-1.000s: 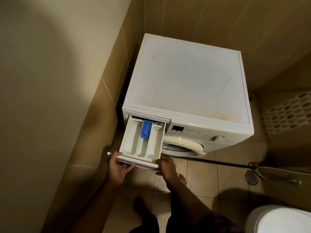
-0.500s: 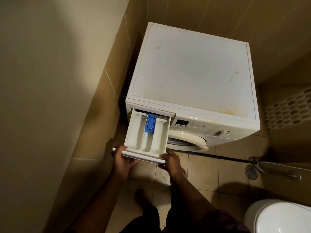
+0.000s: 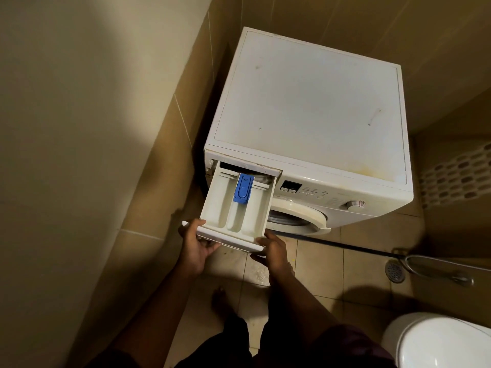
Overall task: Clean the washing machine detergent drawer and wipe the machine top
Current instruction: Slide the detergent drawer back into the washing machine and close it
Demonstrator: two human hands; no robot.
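The washing machine (image 3: 310,107) top shows marks and a yellowish stain at its front right corner; the detergent drawer (image 3: 236,208) at the front left corner is pulled farther out than before, left hand (image 3: 195,245) and right hand (image 3: 273,252) still gripping its front panel's ends

One washing machine (image 3: 310,107), one detergent drawer (image 3: 233,208) with one blue insert (image 3: 243,187), and one control dial (image 3: 354,203) were counted. Two hands were present: left (image 3: 195,248) and right (image 3: 273,252). One toilet (image 3: 441,341) and one floor drain (image 3: 395,272) were recorded.
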